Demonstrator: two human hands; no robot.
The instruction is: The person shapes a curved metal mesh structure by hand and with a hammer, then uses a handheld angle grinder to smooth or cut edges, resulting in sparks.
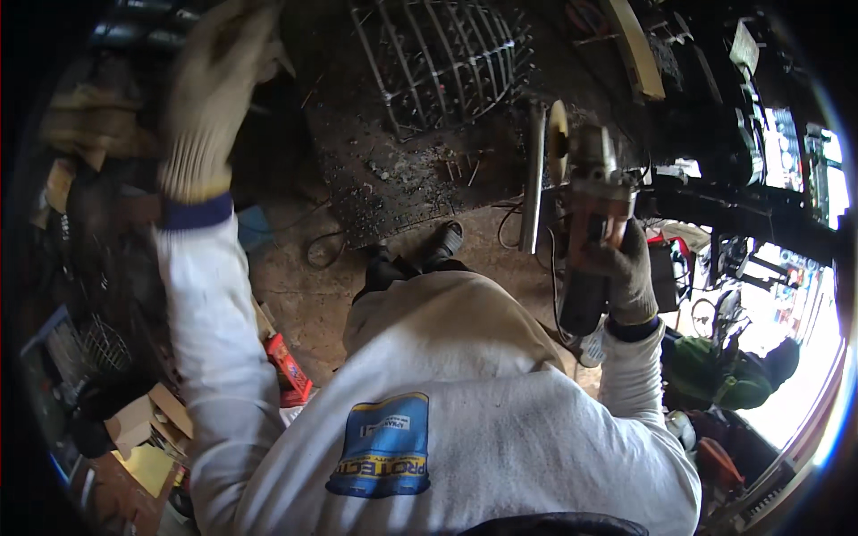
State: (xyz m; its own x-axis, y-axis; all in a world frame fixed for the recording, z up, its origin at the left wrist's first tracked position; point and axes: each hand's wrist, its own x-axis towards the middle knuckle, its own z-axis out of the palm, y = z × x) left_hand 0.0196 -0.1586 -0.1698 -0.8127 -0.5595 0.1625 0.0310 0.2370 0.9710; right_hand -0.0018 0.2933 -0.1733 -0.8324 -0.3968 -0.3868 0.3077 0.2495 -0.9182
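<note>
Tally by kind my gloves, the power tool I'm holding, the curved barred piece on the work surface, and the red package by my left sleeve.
Gloves: 2 (left glove, right glove)
Angle grinder in the right hand: 1
Curved metal grille: 1
Red package: 1
Total: 5

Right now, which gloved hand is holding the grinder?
The right hand: it grips the angle grinder, while the left hand is away from it, blurred at the picture's upper left.
</note>
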